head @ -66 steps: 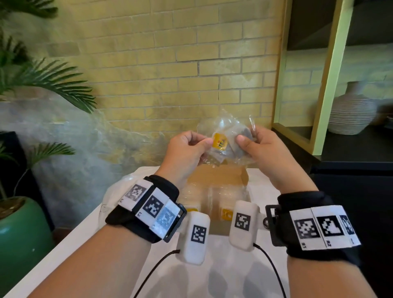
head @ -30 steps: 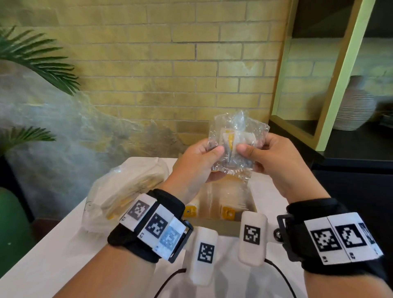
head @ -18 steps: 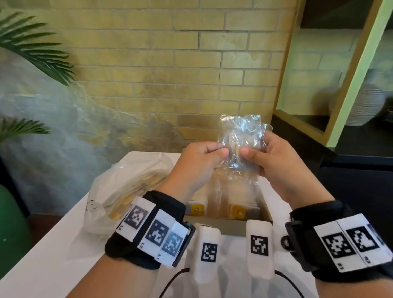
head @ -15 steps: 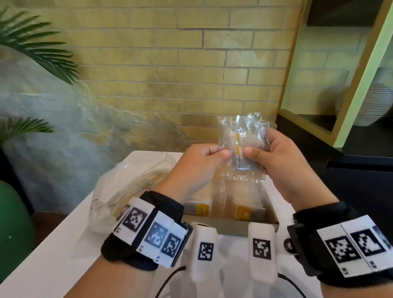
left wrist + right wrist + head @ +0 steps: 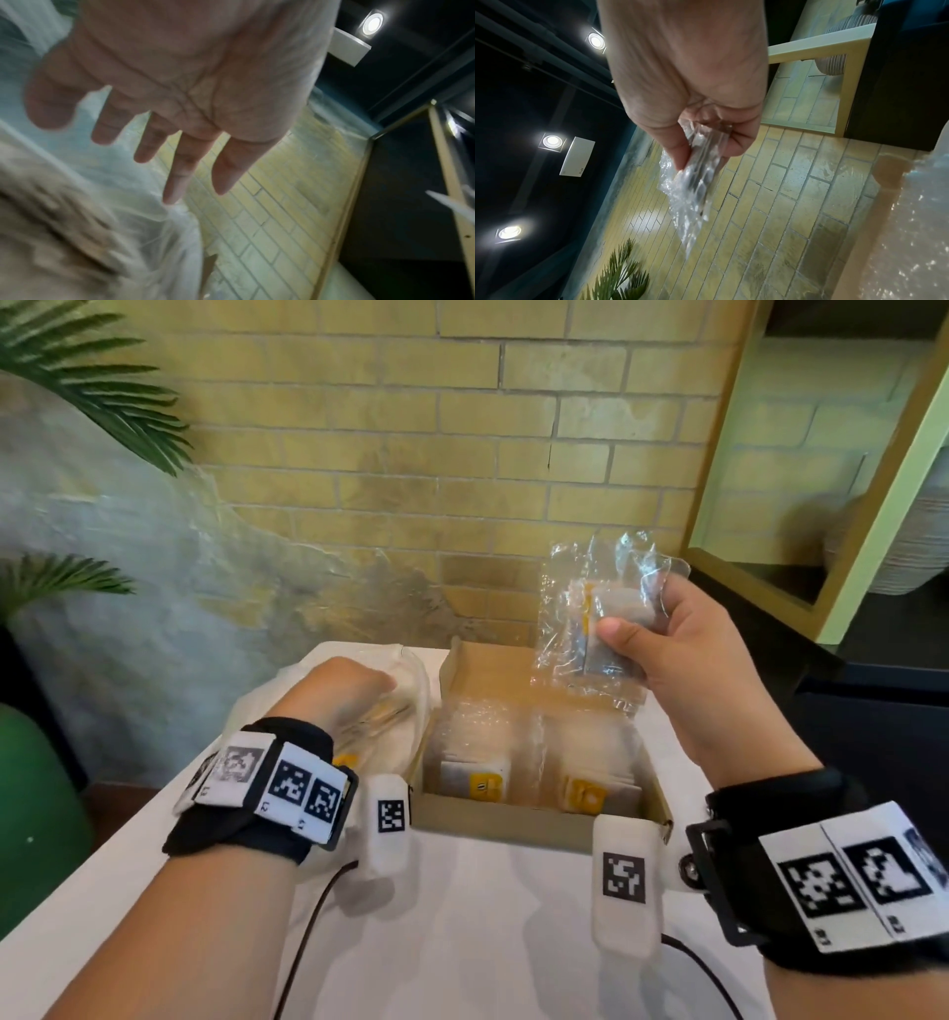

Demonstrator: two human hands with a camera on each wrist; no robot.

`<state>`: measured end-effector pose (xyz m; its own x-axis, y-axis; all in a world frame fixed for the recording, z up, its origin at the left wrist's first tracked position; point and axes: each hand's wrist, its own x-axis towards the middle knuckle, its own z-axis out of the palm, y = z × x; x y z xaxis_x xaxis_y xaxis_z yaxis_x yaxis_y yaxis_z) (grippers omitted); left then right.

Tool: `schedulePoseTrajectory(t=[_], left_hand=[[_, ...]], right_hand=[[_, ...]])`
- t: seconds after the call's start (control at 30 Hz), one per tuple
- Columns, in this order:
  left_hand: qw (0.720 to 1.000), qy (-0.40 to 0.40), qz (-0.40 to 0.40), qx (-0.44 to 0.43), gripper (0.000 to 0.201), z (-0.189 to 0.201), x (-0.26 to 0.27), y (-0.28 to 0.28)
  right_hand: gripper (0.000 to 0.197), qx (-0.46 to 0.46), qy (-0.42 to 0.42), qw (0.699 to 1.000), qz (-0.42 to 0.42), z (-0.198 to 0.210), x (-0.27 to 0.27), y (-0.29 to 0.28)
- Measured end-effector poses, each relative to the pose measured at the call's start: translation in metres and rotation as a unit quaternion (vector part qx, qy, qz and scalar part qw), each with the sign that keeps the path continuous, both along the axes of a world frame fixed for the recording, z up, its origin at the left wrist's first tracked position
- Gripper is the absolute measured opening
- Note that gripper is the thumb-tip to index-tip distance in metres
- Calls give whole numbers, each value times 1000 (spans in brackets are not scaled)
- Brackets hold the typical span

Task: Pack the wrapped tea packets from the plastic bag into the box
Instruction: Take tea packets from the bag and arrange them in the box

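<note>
A wrapped tea packet (image 5: pixel 611 629) is pinched between thumb and curled fingers of the right hand (image 5: pixel 683 639), held above the box (image 5: pixel 518 821) at about one o'clock, presumably for lowering in. It is carried on edge, long axis upright, loose wrap trailing down. Two rows are already packed inside. At nine o'clock of the box, the left hand (image 5: pixel 334 685) is stretched, fingers straight and spread, over the plastic bag (image 5: pixel 405 711), likely for the next packet.

Left hand (image 5: pixel 180 77) reaches forward, palm down, fingers (image 5: pixel 180 168) straight and spread; right hand (image 5: pixel 683 649) raised, fingers and thumb pinched together.
</note>
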<state>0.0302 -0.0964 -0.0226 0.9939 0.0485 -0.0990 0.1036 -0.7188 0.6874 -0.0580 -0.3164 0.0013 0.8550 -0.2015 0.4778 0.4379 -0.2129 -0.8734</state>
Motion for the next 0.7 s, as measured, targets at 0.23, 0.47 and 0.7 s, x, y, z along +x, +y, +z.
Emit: schedulePoseTrajectory(t=[0.23, 0.47, 0.7], left_hand=[[994, 74, -9, 81, 34, -15, 1, 3], [980, 97, -37, 168, 43, -19, 6, 3], [986, 91, -17, 139, 39, -19, 6, 2]], right_hand=[[27, 4, 6, 1000, 3, -2, 2, 0], [28, 2, -1, 1000, 16, -3, 4, 2], [28, 4, -1, 1000, 23, -2, 3, 2]])
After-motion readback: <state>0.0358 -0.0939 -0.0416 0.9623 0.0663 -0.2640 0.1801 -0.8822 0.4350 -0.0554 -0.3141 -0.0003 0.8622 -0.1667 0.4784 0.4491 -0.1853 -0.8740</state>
